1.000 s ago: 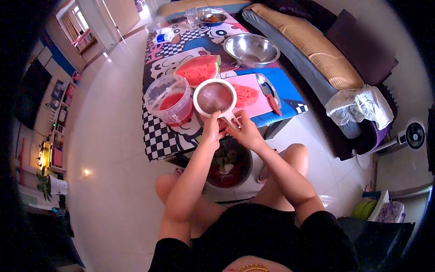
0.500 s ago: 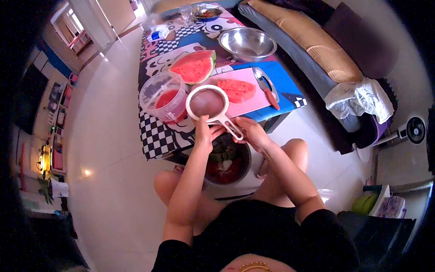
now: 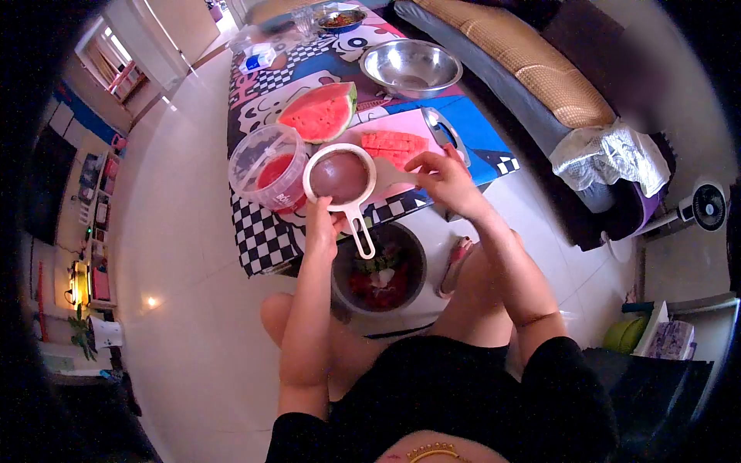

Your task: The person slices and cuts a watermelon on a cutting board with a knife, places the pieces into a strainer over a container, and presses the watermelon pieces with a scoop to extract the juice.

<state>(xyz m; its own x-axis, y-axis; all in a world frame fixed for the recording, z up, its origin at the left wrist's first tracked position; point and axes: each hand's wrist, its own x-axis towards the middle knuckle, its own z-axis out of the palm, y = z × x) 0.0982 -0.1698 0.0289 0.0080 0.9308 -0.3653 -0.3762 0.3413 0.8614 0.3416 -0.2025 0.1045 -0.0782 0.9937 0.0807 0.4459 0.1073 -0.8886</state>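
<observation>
- Room: on my remote feed I read a pale tiled floor (image 3: 177, 255), with a mat-covered sofa (image 3: 532, 62) along the table's right edge and a fan (image 3: 710, 217) beyond its near-right corner.
- Table (image 3: 262, 239): dressed in a printed cloth, checkered at the near-left corner; I note a dish (image 3: 342, 21) at the far end.
- Pot (image 3: 417, 284): on the floor, by the table's near edge, holding red and green scraps.
- Steel bowl (image 3: 411, 68): beside the right edge, beyond the board.
- Board (image 3: 405, 123): pink, toward the near-right corner, bearing scored red flesh (image 3: 390, 143).
- Watermelon wedge (image 3: 316, 112): behind the tub, red face showing.
- Tub (image 3: 255, 147): clear, near the left edge, containing red liquid.
- Strainer (image 3: 340, 177): held at the table's near edge, just beside the tub, handle pointing toward the wearer.
- Left hand (image 3: 322, 228): gripping the strainer's rim where the handle joins it.
- Right hand (image 3: 450, 184): at the strainer's handle half a second ago, now shifted right, near the board. I judge that the left hand alone bears the strainer, freeing this one for separate work.
- Pale flat piece (image 3: 394, 179): apparently pinched in the right fingertips; too blurred for me to identify.
</observation>
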